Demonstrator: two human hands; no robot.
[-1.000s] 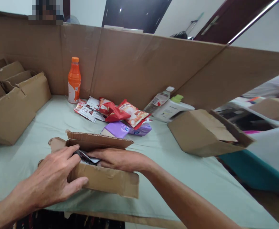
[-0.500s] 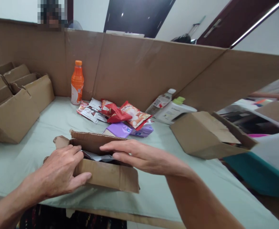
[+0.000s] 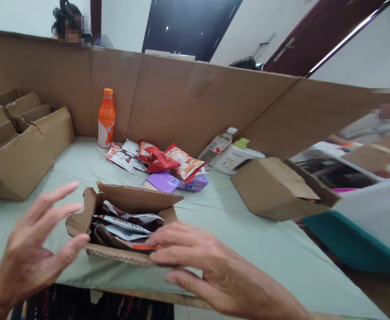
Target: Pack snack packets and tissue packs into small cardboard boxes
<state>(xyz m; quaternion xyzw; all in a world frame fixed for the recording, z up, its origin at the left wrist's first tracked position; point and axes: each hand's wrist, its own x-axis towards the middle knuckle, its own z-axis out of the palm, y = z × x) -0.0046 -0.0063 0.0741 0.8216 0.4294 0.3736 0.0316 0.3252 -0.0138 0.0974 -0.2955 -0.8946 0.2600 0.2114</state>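
Note:
In front of me a small cardboard box (image 3: pixel 138 195) stands with its top flaps up. Several packets (image 3: pixel 125 224), white, brown and orange, are packed upright inside it. Off the box's left end, my left hand (image 3: pixel 43 240) hangs in the air with its fingers spread, holding nothing. Over the near right corner lies my right hand (image 3: pixel 195 258), fingers stretched across the near wall and fingertips by the orange packet edge. It covers that corner of the box.
Behind the box lie purple tissue packs (image 3: pixel 168 181), red snack bags (image 3: pixel 181 162) and white sachets (image 3: pixel 125 160). An orange bottle (image 3: pixel 106 120), a clear bottle (image 3: pixel 216 144) and a white jug (image 3: pixel 233 158) are farther back. Cardboard boxes stand left (image 3: pixel 21 155) and right (image 3: pixel 271 189).
My left hand has let go of the box and moved left. My right hand has come down toward the near wall. The box now stands more open, showing the packets.

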